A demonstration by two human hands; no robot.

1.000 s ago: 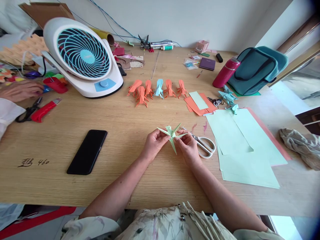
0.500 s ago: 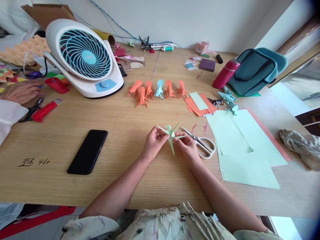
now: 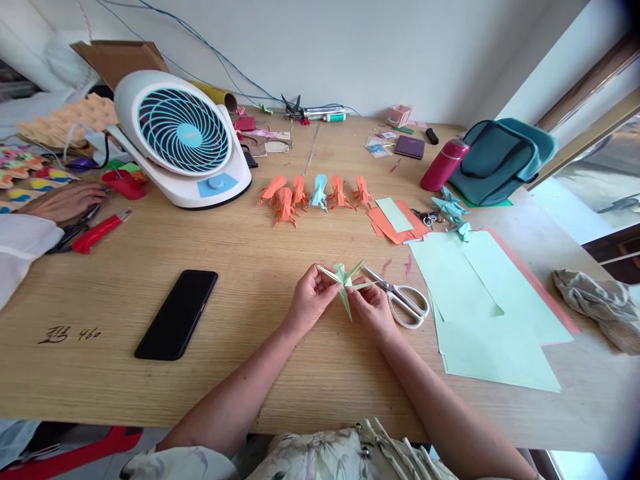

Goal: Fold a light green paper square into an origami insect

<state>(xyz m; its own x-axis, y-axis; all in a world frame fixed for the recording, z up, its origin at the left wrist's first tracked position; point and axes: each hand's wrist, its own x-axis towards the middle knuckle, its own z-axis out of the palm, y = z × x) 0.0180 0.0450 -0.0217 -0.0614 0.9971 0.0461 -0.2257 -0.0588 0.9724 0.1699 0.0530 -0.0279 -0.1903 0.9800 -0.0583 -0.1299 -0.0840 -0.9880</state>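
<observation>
A pale green folded paper figure with several thin points is held above the table, in front of me. My left hand pinches its left side between thumb and fingers. On the other side, my right hand grips it near the centre with thumb and forefinger. White-handled scissors lie just right of my right hand, their blades partly behind it. Farther back stand several orange paper figures and one light blue paper figure, in a loose row.
Pale green sheets cover the right side. Orange paper pieces and keys lie behind them. A black phone rests at left, below a white fan. Another person's hand is at far left, near a red cutter.
The view has tilted up slightly, so things sit lower. Both hands still hold the green paper figure, whose upper points have shifted closer together. The other person's hand has moved a little to the right.
</observation>
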